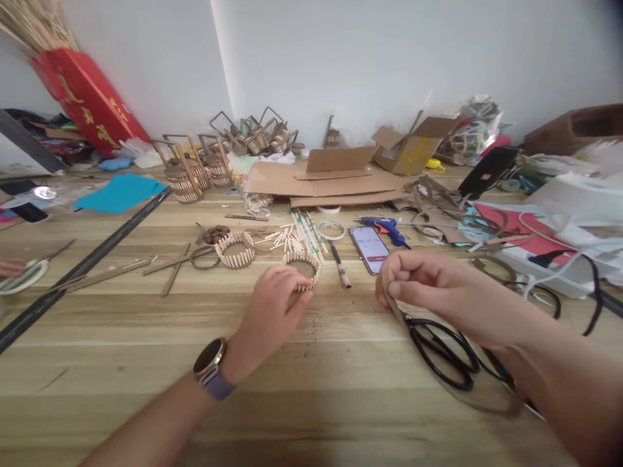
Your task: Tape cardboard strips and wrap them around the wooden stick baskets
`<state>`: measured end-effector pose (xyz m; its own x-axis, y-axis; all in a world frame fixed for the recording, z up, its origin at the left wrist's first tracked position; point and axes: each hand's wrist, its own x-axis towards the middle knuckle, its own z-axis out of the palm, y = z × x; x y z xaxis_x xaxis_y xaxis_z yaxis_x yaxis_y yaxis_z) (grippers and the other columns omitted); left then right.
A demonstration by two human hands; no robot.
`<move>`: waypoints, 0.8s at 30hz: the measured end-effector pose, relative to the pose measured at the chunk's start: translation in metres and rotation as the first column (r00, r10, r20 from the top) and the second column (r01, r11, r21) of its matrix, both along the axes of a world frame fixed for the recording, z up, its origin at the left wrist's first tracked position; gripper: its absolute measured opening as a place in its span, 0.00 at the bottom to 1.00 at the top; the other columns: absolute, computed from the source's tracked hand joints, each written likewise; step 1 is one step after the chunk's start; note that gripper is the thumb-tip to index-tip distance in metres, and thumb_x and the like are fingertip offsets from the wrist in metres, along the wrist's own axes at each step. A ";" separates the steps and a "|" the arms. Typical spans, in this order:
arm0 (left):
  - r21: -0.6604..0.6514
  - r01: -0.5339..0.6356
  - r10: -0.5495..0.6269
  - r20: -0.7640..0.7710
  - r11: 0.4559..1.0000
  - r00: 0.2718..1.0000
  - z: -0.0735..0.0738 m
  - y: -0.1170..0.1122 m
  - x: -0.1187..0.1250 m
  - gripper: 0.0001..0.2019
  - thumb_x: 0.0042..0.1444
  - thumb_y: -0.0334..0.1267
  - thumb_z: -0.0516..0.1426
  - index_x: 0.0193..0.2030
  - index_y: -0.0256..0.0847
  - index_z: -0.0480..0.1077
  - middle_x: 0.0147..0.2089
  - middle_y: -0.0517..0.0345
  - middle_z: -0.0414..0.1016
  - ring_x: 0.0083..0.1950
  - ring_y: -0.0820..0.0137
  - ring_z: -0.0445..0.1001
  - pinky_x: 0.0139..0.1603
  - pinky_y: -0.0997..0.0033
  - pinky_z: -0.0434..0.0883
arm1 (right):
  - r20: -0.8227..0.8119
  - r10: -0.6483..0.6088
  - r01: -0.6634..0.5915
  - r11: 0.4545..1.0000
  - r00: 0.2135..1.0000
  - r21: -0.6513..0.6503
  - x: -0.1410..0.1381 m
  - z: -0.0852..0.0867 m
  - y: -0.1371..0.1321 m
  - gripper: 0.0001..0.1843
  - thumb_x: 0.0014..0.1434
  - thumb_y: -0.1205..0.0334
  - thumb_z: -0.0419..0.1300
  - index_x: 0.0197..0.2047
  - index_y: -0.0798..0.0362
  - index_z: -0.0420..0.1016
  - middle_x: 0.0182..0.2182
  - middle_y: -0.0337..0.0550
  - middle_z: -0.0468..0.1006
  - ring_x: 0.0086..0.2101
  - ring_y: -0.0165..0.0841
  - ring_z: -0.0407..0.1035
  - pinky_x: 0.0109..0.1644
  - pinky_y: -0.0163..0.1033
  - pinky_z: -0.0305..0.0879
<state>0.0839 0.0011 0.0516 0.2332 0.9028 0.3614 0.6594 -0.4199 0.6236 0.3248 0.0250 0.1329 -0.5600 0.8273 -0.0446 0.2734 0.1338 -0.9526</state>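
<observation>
My left hand, with a watch on its wrist, is at the small round ring of upright wooden sticks. Its thumb and fingers pinch the near edge, hiding that side. A brown strip, apparently cardboard, is held between the thumb and fingers of my right hand. Black-handled scissors lie below that hand, and part of the strip runs down behind them. To the left of the held ring stands a second stick ring. Loose wooden sticks are scattered behind both rings.
A phone, a marker, a tape roll and a blue glue gun lie beyond my hands. Flattened cardboard and finished small buckets stand farther back. Another person's hand shows at the left edge.
</observation>
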 end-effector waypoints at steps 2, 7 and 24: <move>0.045 0.019 -0.006 -0.270 0.999 0.963 -0.007 0.019 -0.003 0.13 0.60 0.35 0.58 0.51 0.39 0.70 0.54 0.49 0.74 0.64 0.54 0.59 0.63 0.50 0.55 | 0.236 -0.002 -0.043 0.982 0.972 0.185 0.004 0.008 0.005 0.09 0.57 0.56 0.60 0.30 0.50 0.67 0.26 0.36 0.72 0.28 0.31 0.66 0.33 0.36 0.60; -0.066 0.054 -0.074 -0.353 0.996 0.933 -0.012 0.043 -0.003 0.03 0.57 0.31 0.59 0.33 0.39 0.74 0.38 0.51 0.77 0.55 0.52 0.65 0.60 0.45 0.56 | 0.590 -0.125 -0.240 0.831 0.798 0.501 0.004 0.012 0.016 0.06 0.60 0.59 0.52 0.35 0.50 0.68 0.32 0.42 0.75 0.32 0.36 0.69 0.36 0.39 0.60; -0.623 0.388 -0.300 0.247 0.679 0.921 0.028 0.036 -0.010 0.19 0.59 0.53 0.52 0.28 0.40 0.70 0.25 0.64 0.64 0.28 0.73 0.61 0.29 0.74 0.59 | 0.706 0.225 -0.496 0.845 0.672 0.203 -0.036 0.007 0.038 0.08 0.62 0.62 0.48 0.35 0.51 0.67 0.31 0.41 0.74 0.32 0.34 0.67 0.35 0.36 0.59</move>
